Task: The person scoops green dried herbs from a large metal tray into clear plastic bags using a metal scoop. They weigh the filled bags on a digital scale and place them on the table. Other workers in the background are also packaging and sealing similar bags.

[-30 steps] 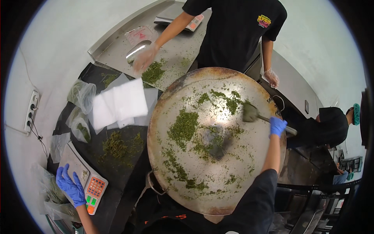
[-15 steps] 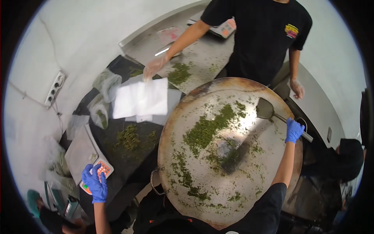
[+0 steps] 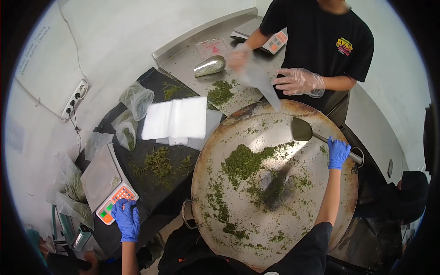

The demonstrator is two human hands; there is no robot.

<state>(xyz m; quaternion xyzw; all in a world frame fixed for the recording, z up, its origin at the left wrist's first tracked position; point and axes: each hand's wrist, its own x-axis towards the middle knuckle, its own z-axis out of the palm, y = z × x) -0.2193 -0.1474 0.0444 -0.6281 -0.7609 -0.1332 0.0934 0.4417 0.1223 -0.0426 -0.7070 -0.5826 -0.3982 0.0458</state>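
My right hand point(image 3: 338, 153), blue-gloved, is closed around the handle of a metal wok spatula point(image 3: 302, 129). Its blade rests at the upper right inside a wide, shallow round pan point(image 3: 275, 250). Chopped green leaves point(image 3: 241, 162) lie in a heap left of the blade, with loose bits scattered across the pan. At the lower left, my left hand point(image 3: 124, 221), also blue-gloved, is at the front edge of a digital scale's keypad point(image 3: 122, 194). Its fingers are bent and slightly apart, with nothing seen in them. The scale's metal plate point(image 3: 101, 176) carries only a small green bit.
Opposite, a person's gloved hands point(image 3: 300, 82) handle a clear plastic bag point(image 3: 261, 81). A metal scoop point(image 3: 210, 67) and second scale point(image 3: 274, 42) sit on the far counter. White plastic sheets point(image 3: 175, 118), green leaves point(image 3: 160, 162) and filled bags point(image 3: 126, 130) lie on the black table.
The spatula and my right hand have shifted slightly left. The leaf heap is more bunched. The person opposite has moved a hand from the white sheets and now holds a clear bag.
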